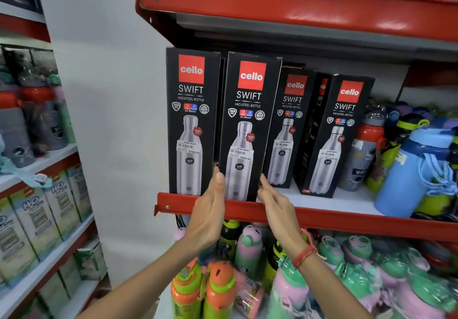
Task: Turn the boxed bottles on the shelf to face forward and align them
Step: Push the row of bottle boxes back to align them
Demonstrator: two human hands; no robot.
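Nearest the camera, two bare forearms reaching up from below, above a lower shelf crowded with colourful children's bottles [247,269]. Left hand [210,209] held flat and upright, fingers straight, released rather than clenched, fingertips against the lower left edge of the second black boxed bottle [247,130]. Right hand [275,204], with a red thread bracelet [304,255] at the wrist, likewise open, index finger touching that box's lower right edge. Box flanked by both hands but not grasped, standing at the front lip of the red shelf [347,217], front panel facing forward, tilted slightly to the right. Just left of it, the first box [192,120], upright at the shelf's left end, front panel forward, with a narrow dark gap between the two. To the right and set further back, a third box [288,127] facing forward, then a fourth box [337,135] angled so that its dark side panel shows as well. Bare white shelf surface in front of those two. Further right, loose bottles, one grey with a red cap [361,155] and one large blue [411,169], crowding the shelf beside the fourth box. Close overhead, the red upper shelf [297,8]
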